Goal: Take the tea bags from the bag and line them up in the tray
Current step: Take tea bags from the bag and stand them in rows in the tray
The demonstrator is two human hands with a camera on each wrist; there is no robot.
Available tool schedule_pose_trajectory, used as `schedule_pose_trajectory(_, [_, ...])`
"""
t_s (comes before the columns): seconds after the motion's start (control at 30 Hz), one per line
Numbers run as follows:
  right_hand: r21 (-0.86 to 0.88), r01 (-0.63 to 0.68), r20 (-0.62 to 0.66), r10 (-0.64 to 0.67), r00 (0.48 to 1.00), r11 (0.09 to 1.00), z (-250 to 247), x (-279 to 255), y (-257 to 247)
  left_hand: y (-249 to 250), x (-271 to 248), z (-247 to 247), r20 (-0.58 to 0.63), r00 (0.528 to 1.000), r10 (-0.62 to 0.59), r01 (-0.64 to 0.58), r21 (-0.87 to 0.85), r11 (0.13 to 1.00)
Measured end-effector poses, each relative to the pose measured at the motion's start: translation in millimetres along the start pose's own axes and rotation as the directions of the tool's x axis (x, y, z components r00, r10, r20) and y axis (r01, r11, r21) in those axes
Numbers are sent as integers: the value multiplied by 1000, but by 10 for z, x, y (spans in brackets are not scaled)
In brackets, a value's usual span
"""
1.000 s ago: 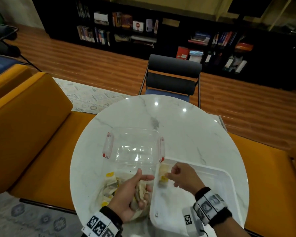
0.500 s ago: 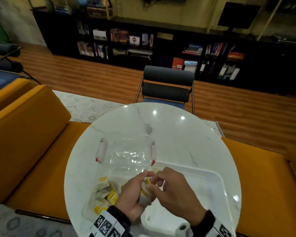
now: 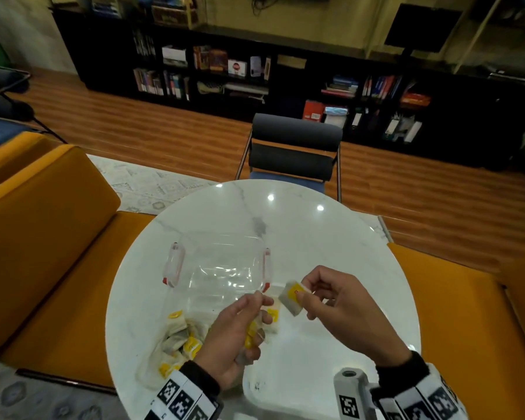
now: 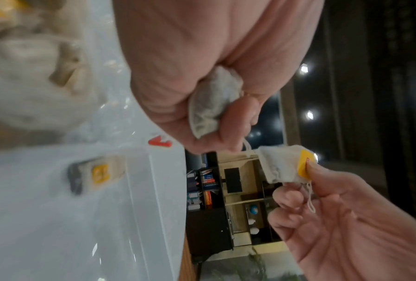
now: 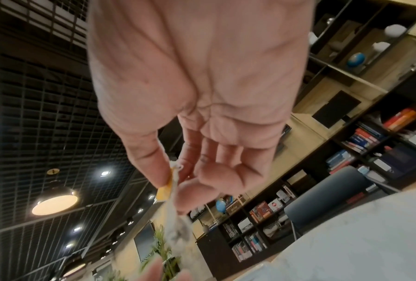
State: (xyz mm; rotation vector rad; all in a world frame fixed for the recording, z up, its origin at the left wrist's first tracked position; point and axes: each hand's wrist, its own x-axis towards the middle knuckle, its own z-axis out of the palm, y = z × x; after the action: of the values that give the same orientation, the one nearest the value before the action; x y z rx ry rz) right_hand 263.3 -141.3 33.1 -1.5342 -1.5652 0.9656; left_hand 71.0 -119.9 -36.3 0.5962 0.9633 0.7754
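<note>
Head view: right hand (image 3: 340, 310) pinches a white, yellow-tagged paper tea bag (image 3: 292, 297) above the white plastic tray (image 3: 285, 359) on the round marble counter (image 3: 331, 237); left wrist view: left hand (image 4: 202, 76) clenches a crumpled grey tea bag (image 4: 211, 102); right wrist view: thumb pressing the yellow tag (image 5: 164, 192).

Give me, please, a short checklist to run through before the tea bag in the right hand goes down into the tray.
1. Right hand has a pinch grip on the tea bag at its yellow tag: ok.
2. Bag free of the left hand: cannot tell; a string seems to run between them.
3. Left hand grips its spare bags: ok.
4. Tray has bare floor to land on: ok.
5. Bag already in the tray lies flat: ok.
</note>
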Motion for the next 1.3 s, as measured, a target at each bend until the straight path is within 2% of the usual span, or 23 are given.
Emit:
schedule_pose_trajectory(0.07, [-113,19,23,-16,1000,993,-45,13,14,117,-32,30,32,987,161,-163,137,977])
schedule_pose_trajectory(0.13, [-170,44,58,-34,998,985,-72,34,14,224,-52,68,96,961,261,-277,248,928])
schedule_pose_trajectory(0.23, [-132,76,87,-65,994,988,-64,79,6,294,-13,106,175,936,304,-350,422,836])
schedule_pose_trajectory(0.3, [-110,71,54,-65,996,991,-24,110,35,285,10,102,194,933,304,-361,493,792])
schedule_pose_trajectory(0.47, [5,-2,2,2,1000,1000,124,131,153,265,50,79,127,947,295,-320,451,833])
schedule_pose_trajectory(0.63, [95,-66,-33,70,997,993,247,151,226,304,99,33,153,957,245,-288,455,843])
schedule_pose_trajectory(0.8, [169,-84,-80,98,992,982,333,198,225,330,253,-28,144,959,244,-284,489,825])
schedule_pose_trajectory(0.9, [234,-160,-87,184,979,959,395,223,271,325,322,-89,137,964,230,-267,526,807])
schedule_pose_trajectory(0.97, [224,-239,-92,265,960,945,389,253,437,292,351,-212,121,966,227,-254,579,775])
schedule_pose_trajectory(1.03, [109,-347,-78,356,931,932,399,283,711,232,339,-383,91,974,208,-219,616,756])
schedule_pose_trajectory(1.1, [-69,-459,-28,458,889,886,474,297,1014,148,289,-534,94,986,135,-163,667,727])
schedule_pose_trajectory(1.17, [-176,-535,34,548,836,826,613,303,1242,39,217,-622,128,992,11,-101,726,681])
schedule_pose_trajectory(1.23, [-180,-573,74,592,802,799,752,333,1347,-57,169,-648,150,984,-96,-57,775,630])
schedule_pose_trajectory(1.3, [-134,-604,80,616,783,786,872,375,1356,-114,147,-652,149,979,-136,-42,809,587])
